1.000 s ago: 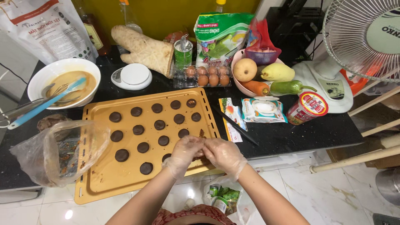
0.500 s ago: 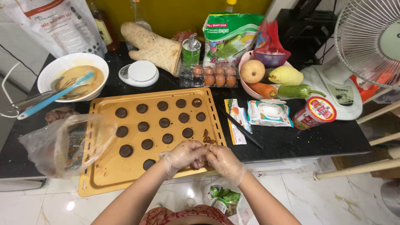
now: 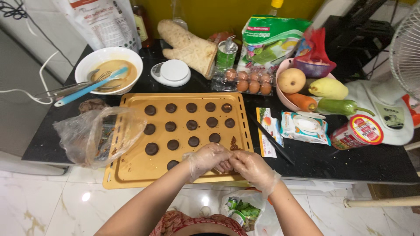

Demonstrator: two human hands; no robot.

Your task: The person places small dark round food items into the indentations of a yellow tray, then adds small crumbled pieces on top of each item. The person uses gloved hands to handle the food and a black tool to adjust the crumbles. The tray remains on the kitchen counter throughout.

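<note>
A black counter (image 3: pixel 350 164) stands over pale marble floor against a yellow wall. A tan baking tray (image 3: pixel 131 168) of dark dough rounds (image 3: pixel 192 125) sits at its front edge. Over the tray's near right corner, gloved left hand (image 3: pixel 209 158) and right hand (image 3: pixel 250 167) meet, fingers curled together; whatever they pinch is hidden.

White bowl (image 3: pixel 89 60) with batter, oven mitt (image 3: pixel 188 45), egg carton (image 3: pixel 245 81), fan (image 3: pixel 404 48)

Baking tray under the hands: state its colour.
The baking tray is golden yellow, dotted with dark brown dough rounds; the head view shows it.
</note>
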